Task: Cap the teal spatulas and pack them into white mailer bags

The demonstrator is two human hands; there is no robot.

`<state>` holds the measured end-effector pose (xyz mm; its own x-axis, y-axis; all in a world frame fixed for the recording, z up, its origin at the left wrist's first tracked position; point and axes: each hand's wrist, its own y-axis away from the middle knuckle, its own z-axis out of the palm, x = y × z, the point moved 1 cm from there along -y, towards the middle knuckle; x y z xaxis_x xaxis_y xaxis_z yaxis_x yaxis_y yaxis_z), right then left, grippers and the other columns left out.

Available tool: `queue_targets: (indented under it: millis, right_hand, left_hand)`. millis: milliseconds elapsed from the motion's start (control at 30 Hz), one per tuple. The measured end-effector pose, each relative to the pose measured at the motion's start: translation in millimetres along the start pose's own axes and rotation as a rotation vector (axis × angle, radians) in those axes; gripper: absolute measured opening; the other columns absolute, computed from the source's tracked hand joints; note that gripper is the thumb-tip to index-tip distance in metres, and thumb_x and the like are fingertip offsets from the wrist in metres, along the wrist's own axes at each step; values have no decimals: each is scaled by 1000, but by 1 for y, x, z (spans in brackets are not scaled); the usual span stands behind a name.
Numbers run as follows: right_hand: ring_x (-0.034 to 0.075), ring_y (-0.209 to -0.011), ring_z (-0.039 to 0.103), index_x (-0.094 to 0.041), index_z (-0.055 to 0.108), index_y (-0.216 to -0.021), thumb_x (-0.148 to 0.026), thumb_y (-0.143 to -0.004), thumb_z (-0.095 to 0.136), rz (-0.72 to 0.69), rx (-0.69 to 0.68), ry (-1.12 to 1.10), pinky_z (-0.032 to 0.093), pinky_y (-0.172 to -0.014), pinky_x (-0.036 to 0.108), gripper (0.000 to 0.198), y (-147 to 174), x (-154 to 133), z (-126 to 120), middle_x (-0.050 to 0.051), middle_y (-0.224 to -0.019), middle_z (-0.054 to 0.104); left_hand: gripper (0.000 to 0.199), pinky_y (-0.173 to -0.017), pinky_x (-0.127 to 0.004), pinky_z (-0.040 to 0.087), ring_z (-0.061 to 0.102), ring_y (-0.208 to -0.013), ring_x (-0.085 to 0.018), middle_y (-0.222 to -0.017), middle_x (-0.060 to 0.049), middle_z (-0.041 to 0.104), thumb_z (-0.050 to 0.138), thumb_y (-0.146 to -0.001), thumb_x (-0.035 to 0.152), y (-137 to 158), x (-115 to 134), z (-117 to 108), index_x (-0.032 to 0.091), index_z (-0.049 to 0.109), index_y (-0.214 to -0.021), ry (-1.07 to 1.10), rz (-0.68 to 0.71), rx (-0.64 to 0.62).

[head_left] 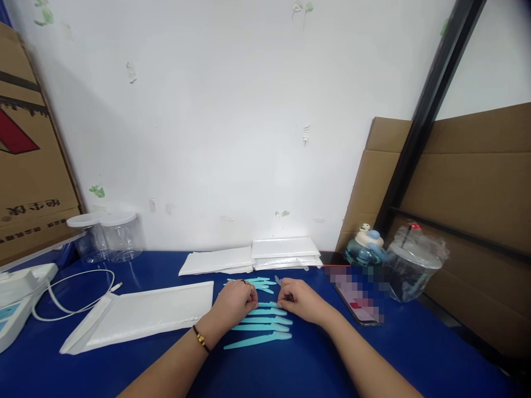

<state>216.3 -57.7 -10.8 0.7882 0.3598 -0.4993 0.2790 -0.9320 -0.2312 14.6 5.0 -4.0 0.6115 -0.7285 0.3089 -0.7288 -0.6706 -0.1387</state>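
One razor (267, 304) seemingly pinched by left hand (237, 298) and right hand (301, 298), apart, short of tabletop's back edge (166, 257); could skew neighbours (265, 320) if dragged.

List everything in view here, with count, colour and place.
Slim tools: at least five in a row, more clustered behind, teal, table centre
Padded envelopes: one left, two piles at back, white
Lidded jars: two, clear with white lids, back left
Cable: one, white, left
Device: one, white, left edge
Phone: one, screen blurred, right
Lidded vessel: one, teal and cream, back right
Bagged cup: one, clear, right
Cardboard box: one, brown, far left
Cardboard panels: several, brown, right
Frame: one, black, right
Wall: one, white, behind
Table: one, blue, below
Left hand, right hand: two, bare, above the tools
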Motion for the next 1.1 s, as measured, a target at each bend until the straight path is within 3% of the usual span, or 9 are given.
queue_targets:
  millis: [133, 233, 333, 533, 667, 767, 833, 967, 1100]
  right_hand:
    - [12, -66, 57, -19, 70, -70, -17, -77, 61, -2, -20, -40, 40, -58, 20, 12, 3, 6, -9, 0, -74, 59]
    - [14, -70, 57, -19, 70, -72, -19, -79, 58, 84, 107, 13, 41, -62, 22, 14, 8, 20, -28, 2, -77, 61]
    - [16, -73, 58, -19, 70, -74, -19, -76, 57, 178, 176, 106, 41, -65, 24, 13, 12, 37, -42, 3, -80, 62]
    - [18, -74, 59, -21, 68, -78, -24, -68, 64, 274, 81, 229, 39, -63, 24, 11, 15, 46, -37, 3, -82, 66]
    - [14, -58, 56, -19, 66, -66, -16, -67, 59, 313, 52, 254, 34, -53, 22, 7, 13, 42, -30, 3, -65, 65]
    - [13, -55, 55, -19, 66, -74, -10, -62, 57, 313, 68, 259, 32, -50, 21, 17, 14, 40, -30, 1, -62, 64]
    - [12, -54, 56, -19, 66, -80, -7, -61, 55, 310, 46, 176, 33, -49, 20, 25, 15, 40, -29, 0, -63, 64]
    - [10, -44, 57, -16, 64, -75, -11, -69, 49, 359, -60, -64, 37, -45, 17, 18, 16, 42, -26, -1, -59, 62]
    - [11, -48, 60, -15, 65, -81, -14, -71, 53, 361, -107, -166, 42, -48, 17, 16, 16, 42, -24, -1, -57, 63]
  left_hand:
    - [13, -60, -23, 35, 58, -68, -14, -73, 3, 66, 57, -76, 33, 1, -2, 1, 23, 65, -73, 73, -7, -33]
    - [17, -70, -25, 38, 58, -81, -16, -87, 1, 65, 56, -80, 37, 1, -10, -3, 24, 65, -86, 28, -22, 105]
    - [20, -82, -29, 37, 54, -98, -20, -102, -3, 61, 57, -80, 30, -1, -21, -4, 24, 62, -99, -71, -72, 218]
    - [9, -74, -30, 37, 54, -94, -21, -89, -2, 63, 57, -80, 28, -5, -30, 1, 23, 63, -81, -112, -97, 155]
    - [6, -70, -28, 35, 56, -85, -19, -81, 0, 64, 59, -76, 27, -5, -27, -2, 22, 63, -76, -69, -105, 133]
    - [6, -65, -26, 34, 57, -74, -16, -76, 2, 65, 59, -75, 27, -3, -23, -4, 23, 63, -72, -31, -93, 65]
    - [7, -64, -25, 33, 57, -72, -15, -74, 3, 66, 59, -74, 27, -1, -20, -5, 23, 63, -71, -19, -69, 38]
    - [8, -62, -24, 32, 57, -69, -14, -70, 4, 66, 59, -73, 27, 0, -13, -6, 23, 64, -69, -3, -33, 20]
    - [9, -60, -24, 32, 57, -66, -13, -69, 3, 66, 58, -72, 28, 0, -11, -5, 22, 64, -68, 11, -25, 16]
